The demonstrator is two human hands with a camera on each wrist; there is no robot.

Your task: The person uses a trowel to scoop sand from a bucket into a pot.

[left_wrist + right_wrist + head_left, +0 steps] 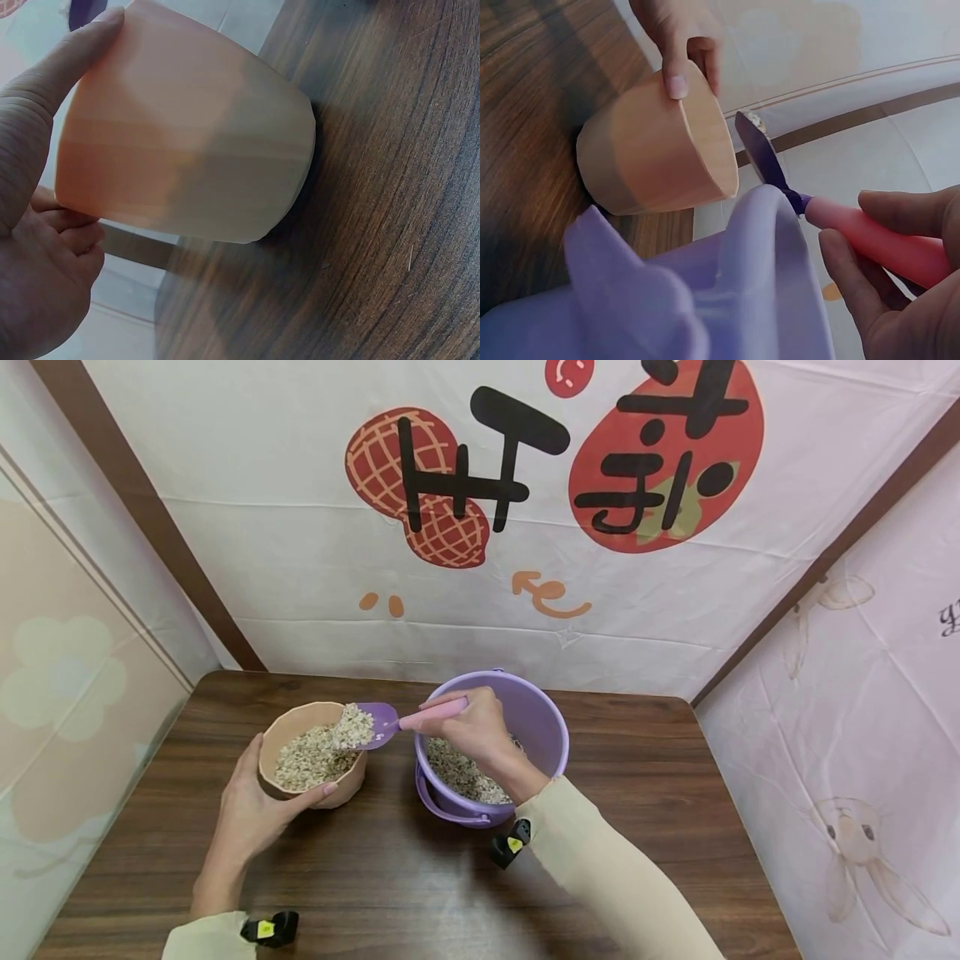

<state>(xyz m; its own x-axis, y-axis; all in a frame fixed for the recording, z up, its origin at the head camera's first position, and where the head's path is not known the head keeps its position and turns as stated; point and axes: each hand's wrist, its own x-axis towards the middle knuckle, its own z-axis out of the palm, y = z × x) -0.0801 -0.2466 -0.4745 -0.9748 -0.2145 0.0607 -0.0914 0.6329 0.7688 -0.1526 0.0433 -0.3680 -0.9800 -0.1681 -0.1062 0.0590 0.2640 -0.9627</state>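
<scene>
My left hand (251,814) grips a peach-coloured, faceted pot (351,781) at its rim, thumb on the near side and fingers around the far left. Pale, flaky grains (311,760) fill part of the pot. In my right hand (480,727) is a small trowel (870,236) with a pink handle and a purple blade. A heap of the same grains (352,727) lies on the blade, which overlaps the pot's right rim in the head view. Below my right hand stands a purple bucket (540,710) with more grains (461,772) in it.
The bucket's purple handle (442,810) hangs down on its near left side. Both containers are on a dark wooden table (375,885). Behind the table hangs a printed white cloth (285,568), with more cloth at both sides.
</scene>
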